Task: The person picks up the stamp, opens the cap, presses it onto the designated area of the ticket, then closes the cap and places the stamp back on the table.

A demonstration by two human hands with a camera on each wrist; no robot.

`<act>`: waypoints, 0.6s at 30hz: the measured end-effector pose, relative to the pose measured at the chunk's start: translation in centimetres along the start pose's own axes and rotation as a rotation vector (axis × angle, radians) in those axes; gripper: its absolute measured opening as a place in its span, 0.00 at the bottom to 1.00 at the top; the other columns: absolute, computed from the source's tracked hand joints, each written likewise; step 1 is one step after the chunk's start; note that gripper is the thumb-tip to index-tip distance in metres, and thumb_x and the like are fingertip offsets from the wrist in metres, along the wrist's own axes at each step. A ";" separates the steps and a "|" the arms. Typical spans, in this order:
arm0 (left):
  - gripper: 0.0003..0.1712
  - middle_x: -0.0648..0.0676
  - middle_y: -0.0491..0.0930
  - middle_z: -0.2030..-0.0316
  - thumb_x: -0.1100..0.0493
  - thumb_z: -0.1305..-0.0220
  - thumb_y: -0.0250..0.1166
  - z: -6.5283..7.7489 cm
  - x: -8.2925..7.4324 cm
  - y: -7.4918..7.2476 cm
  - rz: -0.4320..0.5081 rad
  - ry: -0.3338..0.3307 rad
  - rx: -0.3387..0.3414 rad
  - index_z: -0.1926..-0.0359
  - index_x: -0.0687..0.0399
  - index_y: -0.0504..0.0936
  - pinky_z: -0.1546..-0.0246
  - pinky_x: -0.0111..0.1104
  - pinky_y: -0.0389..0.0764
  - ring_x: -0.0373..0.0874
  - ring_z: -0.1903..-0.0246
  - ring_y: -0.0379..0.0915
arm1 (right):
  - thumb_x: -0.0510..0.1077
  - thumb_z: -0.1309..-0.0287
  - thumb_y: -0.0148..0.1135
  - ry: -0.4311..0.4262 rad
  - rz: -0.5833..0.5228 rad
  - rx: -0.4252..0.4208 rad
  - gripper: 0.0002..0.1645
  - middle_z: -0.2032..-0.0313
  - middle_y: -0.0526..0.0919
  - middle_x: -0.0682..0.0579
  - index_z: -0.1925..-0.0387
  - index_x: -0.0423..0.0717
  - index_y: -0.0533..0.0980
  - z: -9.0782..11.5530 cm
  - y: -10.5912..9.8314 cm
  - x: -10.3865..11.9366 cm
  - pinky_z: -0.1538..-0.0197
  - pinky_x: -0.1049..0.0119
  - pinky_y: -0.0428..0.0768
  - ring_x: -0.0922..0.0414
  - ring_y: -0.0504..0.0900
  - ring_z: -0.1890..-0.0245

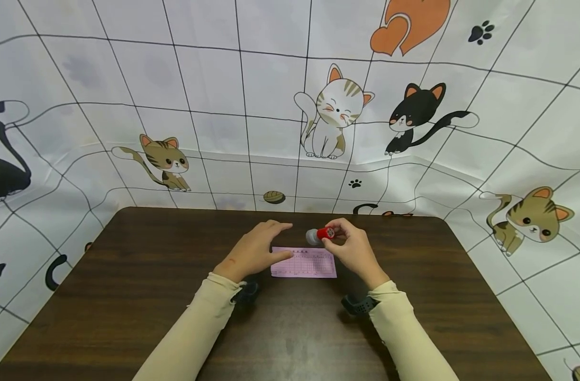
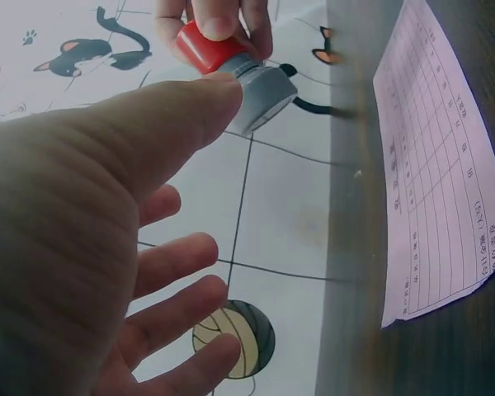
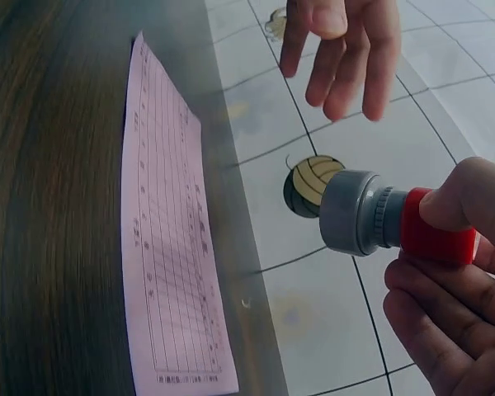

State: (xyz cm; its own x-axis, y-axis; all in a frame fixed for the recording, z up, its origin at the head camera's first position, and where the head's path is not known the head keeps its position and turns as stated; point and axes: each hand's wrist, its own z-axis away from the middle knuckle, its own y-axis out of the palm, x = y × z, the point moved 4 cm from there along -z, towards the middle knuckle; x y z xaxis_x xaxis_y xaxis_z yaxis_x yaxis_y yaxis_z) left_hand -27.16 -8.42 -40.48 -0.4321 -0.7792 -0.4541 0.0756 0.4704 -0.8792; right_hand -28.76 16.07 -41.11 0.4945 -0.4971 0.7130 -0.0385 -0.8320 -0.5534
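My right hand [image 1: 354,248] pinches a round stamp by its red handle, thumb on one side and fingers on the other. The stamp [image 3: 355,213] has a wide grey head and a ribbed grey neck. It is held tilted above the table, its grey head toward my left hand [image 1: 254,251]. That hand is held in the air with fingers extended and thumb apart, nothing between them. Below and between both hands lies a pink printed form [image 1: 304,264] with a ruled grid. In the left wrist view, the left thumb overlaps part of the stamp [image 2: 268,95].
The dark brown wooden table [image 1: 152,296] runs back to a white cloth [image 1: 209,132] printed with black grid lines, cats and paw marks. A dark band [image 1: 361,305] is worn at the right wrist, another dark wrist device [image 1: 246,292] at the left.
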 end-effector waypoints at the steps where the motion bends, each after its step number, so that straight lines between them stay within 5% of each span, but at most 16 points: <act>1: 0.42 0.54 0.70 0.28 0.40 0.36 0.72 0.0 0.0 0.0 -0.002 0.002 -0.005 0.25 0.44 0.70 0.33 0.53 0.72 0.53 0.29 0.66 | 0.34 0.43 0.73 -0.004 -0.004 0.003 0.16 0.61 0.87 0.47 0.53 0.43 0.80 0.0 0.1 0.1 0.51 0.55 0.87 0.52 0.89 0.60; 18: 0.42 0.53 0.73 0.31 0.44 0.37 0.75 0.0 -0.8 0.0 0.009 0.065 -0.028 0.25 0.46 0.71 0.36 0.49 0.76 0.51 0.32 0.69 | 0.31 0.44 0.73 -0.062 -0.038 0.088 0.18 0.62 0.88 0.50 0.53 0.44 0.80 0.1 1.3 1.3 0.56 0.58 0.86 0.56 0.87 0.63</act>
State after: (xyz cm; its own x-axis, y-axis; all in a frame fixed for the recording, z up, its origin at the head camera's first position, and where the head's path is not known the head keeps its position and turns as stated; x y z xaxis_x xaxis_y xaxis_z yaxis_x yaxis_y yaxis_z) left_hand -26.82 -7.79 -40.06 -0.4891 -0.7470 -0.4504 0.0547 0.4890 -0.8705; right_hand -28.08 14.35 -41.00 0.5473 -0.4469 0.7076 0.0566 -0.8238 -0.5641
